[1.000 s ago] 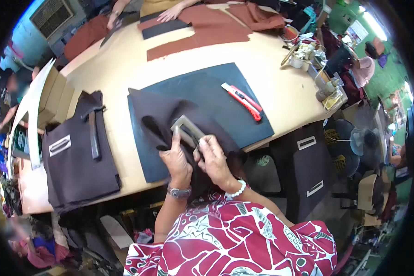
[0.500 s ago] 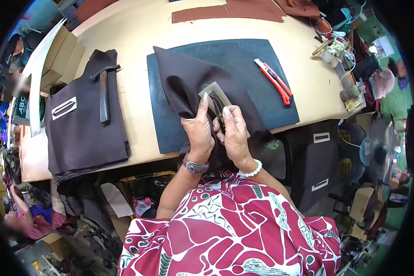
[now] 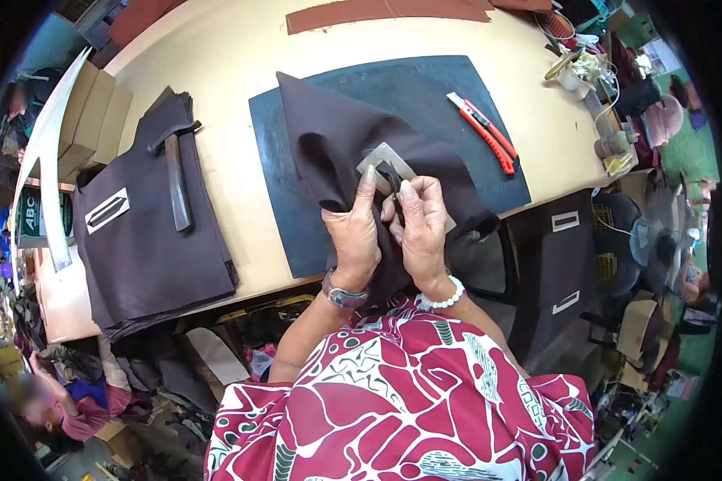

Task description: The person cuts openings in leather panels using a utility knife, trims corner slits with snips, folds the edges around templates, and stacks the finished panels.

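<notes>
A dark brown sheet of material (image 3: 329, 112) is bunched up over a dark cutting mat (image 3: 297, 240), and part of it hangs past the table edge. On it sits a pale rectangular frame (image 3: 385, 154) with an opening in the middle. My left hand (image 3: 354, 232) grips the sheet, its thumb on the frame's left corner. Thumb and fingers of my right hand (image 3: 421, 228) pinch a dark flap (image 3: 391, 175) standing in the opening; the fingers partly hide it. A red utility knife (image 3: 489, 136) lies on the mat, right of my hands.
To the left, a hammer (image 3: 178, 180) lies on a stack of dark sheets (image 3: 152, 264), the top one bearing a pale frame (image 3: 108, 210). Cardboard boxes (image 3: 92, 120) stand behind. Reddish-brown material (image 3: 385, 12) lies at the far edge. Another person (image 3: 96, 409) is at lower left.
The view has tilted slightly, so the table items sit at a different angle. My hands, the sheet and the frame appear a little farther right; both hands keep their hold.
</notes>
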Demonstrator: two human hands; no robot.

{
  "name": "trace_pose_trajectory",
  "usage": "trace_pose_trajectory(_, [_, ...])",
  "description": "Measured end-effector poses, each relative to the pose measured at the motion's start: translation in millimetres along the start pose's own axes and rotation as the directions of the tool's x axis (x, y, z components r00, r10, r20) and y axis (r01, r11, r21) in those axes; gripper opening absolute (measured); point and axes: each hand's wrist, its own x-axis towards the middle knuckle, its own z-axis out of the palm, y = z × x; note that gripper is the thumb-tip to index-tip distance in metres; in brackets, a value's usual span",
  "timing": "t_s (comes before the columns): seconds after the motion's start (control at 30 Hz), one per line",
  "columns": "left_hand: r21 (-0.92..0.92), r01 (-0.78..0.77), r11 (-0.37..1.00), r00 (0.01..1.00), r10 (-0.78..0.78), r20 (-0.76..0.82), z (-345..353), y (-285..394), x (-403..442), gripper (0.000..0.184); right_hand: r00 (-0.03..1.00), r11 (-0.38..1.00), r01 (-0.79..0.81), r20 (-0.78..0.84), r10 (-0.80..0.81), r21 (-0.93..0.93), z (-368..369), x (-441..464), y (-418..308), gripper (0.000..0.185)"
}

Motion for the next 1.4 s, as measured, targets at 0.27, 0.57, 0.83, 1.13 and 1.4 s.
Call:
trace_pose_trajectory(0.27, [-0.044,-0.023,0.999,0.999,0.025,0.032,3,3,-10,0.028,0.997,0.995,-0.078,-0.009,0.079,0.057,-1,-5,-16,0.015])
trace_pose_trajectory(0.57, [-0.011,-0.090,0.996,0.996,0.090,0.004,15,-4,-26,0.027,0.983,0.986,-0.162,0.097,0.157,0.038,-28,-3,-23,0.016])
trace_pose_trajectory(0.83, [-0.061,-0.088,0.994,0.995,0.090,0.031,12,-8,-30,0.025,0.980,0.981,-0.165,0.126,0.152,0.104,-30,-12,-31,0.016])
trace_pose_trajectory(1.13, [-0.004,-0.126,0.992,0.991,0.126,0.045,15,-4,-30,0.027,0.978,0.978,-0.167,0.144,0.148,0.124,-33,-10,-25,0.018])
trace_pose_trajectory(1.4, [0.005,-0.061,0.998,0.989,0.060,0.135,18,21,-14,0.030,0.854,0.729,0.519,0.316,-0.414,-0.446,-44,1,-53,0.022])
